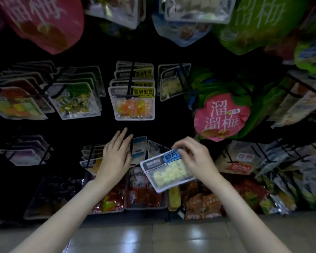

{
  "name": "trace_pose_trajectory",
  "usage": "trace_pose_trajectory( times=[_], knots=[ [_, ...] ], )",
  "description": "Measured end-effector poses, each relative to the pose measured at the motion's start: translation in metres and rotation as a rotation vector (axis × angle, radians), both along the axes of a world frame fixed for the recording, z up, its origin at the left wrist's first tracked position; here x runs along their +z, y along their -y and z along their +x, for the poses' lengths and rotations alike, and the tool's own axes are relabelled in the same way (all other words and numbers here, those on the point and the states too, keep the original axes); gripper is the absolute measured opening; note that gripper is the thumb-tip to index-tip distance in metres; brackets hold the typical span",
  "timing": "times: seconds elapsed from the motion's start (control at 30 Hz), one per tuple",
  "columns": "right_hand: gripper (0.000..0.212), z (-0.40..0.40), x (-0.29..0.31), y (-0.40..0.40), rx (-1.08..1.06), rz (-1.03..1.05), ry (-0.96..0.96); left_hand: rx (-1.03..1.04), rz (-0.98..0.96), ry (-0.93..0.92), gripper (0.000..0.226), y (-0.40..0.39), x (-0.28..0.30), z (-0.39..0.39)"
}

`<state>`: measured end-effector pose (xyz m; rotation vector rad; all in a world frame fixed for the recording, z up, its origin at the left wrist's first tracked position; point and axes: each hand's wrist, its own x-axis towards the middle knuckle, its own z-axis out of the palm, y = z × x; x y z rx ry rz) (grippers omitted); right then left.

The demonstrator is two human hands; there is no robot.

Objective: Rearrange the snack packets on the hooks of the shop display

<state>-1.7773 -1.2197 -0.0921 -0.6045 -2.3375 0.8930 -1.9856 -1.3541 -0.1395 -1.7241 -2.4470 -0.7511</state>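
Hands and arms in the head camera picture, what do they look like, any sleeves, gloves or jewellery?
Both forearms are bare as far up as the picture shows; no sleeve edge is in view. The left hand and the right hand wear no gloves. No ring, watch or bracelet shows on fingers or wrists. The fingers are slender, with short nails.

From up here I see my right hand (193, 157) pinching a clear packet of pale yellow candy (167, 171) by its top edge, left hand (115, 157) flat, fingers straight, on the hanging packets (139, 148) beside it.
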Motion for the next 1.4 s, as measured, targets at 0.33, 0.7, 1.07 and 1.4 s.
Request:
trace_pose_trajectory(
  times=[0.33, 0.7, 1.07, 1.4],
  knots=[
    [0.017, -0.067, -0.095, 0.031, 0.053, 0.006, 0.278, 0.109, -0.144, 0.212, 0.058, 0.049, -0.056, -0.023],
    [0.024, -0.068, -0.077, 0.007, -0.156, -0.579, -0.001, -0.034, -0.079, 0.667, 0.054, 0.031, -0.037, -0.017],
    [0.048, -0.027, -0.038, 0.007, -0.041, -0.673, -0.088, -0.186, 0.112, 0.695, 0.066, -0.007, 0.006, 0.012],
    [0.044, 0.003, 0.036, -0.038, -0.238, 0.135, -0.186, -0.28, 0.298, 0.504, 0.062, -0.071, 0.077, 0.052]
  ],
)
